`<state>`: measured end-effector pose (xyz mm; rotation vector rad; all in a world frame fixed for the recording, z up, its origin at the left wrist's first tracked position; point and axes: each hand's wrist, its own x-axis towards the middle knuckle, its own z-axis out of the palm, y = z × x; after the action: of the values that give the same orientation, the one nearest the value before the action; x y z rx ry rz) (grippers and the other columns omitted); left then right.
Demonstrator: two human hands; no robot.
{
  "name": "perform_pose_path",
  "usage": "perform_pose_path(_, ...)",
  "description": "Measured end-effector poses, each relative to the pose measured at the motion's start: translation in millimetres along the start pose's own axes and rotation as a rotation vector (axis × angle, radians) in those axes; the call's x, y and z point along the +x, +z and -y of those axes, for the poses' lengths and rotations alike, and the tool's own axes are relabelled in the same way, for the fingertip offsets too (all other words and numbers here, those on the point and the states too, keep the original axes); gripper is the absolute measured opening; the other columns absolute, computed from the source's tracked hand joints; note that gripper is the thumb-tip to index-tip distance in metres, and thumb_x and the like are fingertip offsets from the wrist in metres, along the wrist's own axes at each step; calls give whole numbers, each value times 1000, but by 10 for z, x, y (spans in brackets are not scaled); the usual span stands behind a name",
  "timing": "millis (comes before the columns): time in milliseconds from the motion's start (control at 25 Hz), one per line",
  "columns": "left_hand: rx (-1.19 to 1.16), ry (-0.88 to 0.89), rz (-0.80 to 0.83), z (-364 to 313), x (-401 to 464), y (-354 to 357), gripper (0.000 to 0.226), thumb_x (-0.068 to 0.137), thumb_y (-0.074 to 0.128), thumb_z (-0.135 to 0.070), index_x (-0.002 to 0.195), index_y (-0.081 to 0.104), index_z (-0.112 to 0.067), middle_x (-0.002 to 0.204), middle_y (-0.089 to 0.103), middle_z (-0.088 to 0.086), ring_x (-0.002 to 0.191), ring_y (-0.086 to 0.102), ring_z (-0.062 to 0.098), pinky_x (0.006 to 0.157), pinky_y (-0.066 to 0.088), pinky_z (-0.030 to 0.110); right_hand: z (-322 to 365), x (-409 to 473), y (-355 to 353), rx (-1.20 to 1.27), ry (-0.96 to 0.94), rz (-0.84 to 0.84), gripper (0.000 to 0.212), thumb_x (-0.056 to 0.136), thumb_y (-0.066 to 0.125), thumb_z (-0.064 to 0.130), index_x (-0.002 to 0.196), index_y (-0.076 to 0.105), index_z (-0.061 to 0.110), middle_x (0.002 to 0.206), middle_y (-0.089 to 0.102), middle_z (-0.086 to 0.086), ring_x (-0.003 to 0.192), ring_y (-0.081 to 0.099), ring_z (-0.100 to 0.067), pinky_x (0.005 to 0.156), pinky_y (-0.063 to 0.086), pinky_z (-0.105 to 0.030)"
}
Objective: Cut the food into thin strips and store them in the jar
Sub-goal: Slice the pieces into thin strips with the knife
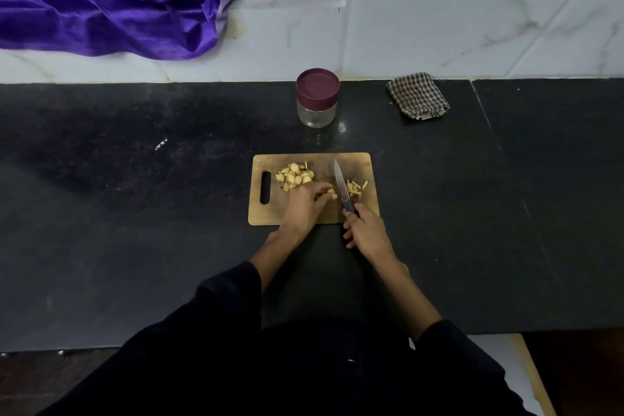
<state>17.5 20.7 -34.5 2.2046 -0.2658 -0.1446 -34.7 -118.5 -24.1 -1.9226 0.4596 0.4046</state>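
Two hands work over a dark stone counter (135,213), the widest thing here, with a purple cloth (101,0) heaped against the wall far beyond the grip and a checked rag (418,96) lying folded up and to the right of it. Beneath both hands lies a wooden cutting board (361,162), its handle slot out to the left of the holding hand. Past the board, straight ahead of the knife tip and well apart from it, stands the jar (317,98), clear glass with its maroon lid on and seemingly nothing inside; it will need opening before anything goes in.

The right hand (369,230) is wrapped round the dark handle of the knife (340,184), the blade running forward and slightly left. The left hand (304,204) has its fingers curled down onto a small piece of food (331,191) pinned just beside the blade.

Just beyond the left fingers is a pile of uncut slices (295,176); on the other side of the blade, right of it, lie the finished strips (357,188), a much smaller heap, so most of the cutting looks yet to be done.

The pieces look light, small and firm, probably a little slick on their cut faces and prone to rolling. They are best held flat side down, fingertips tucked back from the edge. The strips seem thin and snappable, so they are better gathered in a loose pinch or scraped up on the blade than squeezed.
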Motion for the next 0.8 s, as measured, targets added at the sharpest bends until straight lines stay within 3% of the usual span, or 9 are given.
perform_pose_path(80, 28, 7, 1, 24, 66, 75, 20, 87, 65, -16, 105, 68, -10, 106, 68, 3, 97, 61, 10, 88, 49, 26, -17, -43, -35, 23, 2, -13, 19, 105, 42, 20, 118, 55, 16, 90, 58, -6, 73, 57, -14, 60, 52, -28)
perform_pose_path(280, 103, -48, -63, 64, 58, 130, 24, 85, 68, -14, 109, 65, -13, 106, 61, 2, 90, 55, 5, 79, 39, 10, -36, -65, -63, 12, -3, -28, 17, 105, 42, 21, 113, 55, 17, 92, 60, -6, 71, 59, -13, 59, 53, -27)
perform_pose_path(560, 153, -58, -69, 120, 69, 150, 22, 87, 64, -13, 109, 67, -15, 111, 60, 3, 99, 58, 13, 89, 47, 24, -94, -89, -60, -57, 4, -32, 20, 104, 40, 19, 119, 54, 17, 88, 59, -6, 67, 56, -14, 56, 51, -30)
perform_pose_path(800, 134, -72, -89, 138, 81, 173, 25, 88, 62, -12, 112, 67, -18, 109, 60, 5, 95, 58, 16, 87, 49, 29, -20, -63, -27, -376, -84, -41, 26, 105, 42, 27, 123, 54, 14, 107, 65, -8, 97, 64, -25, 86, 53, -45)
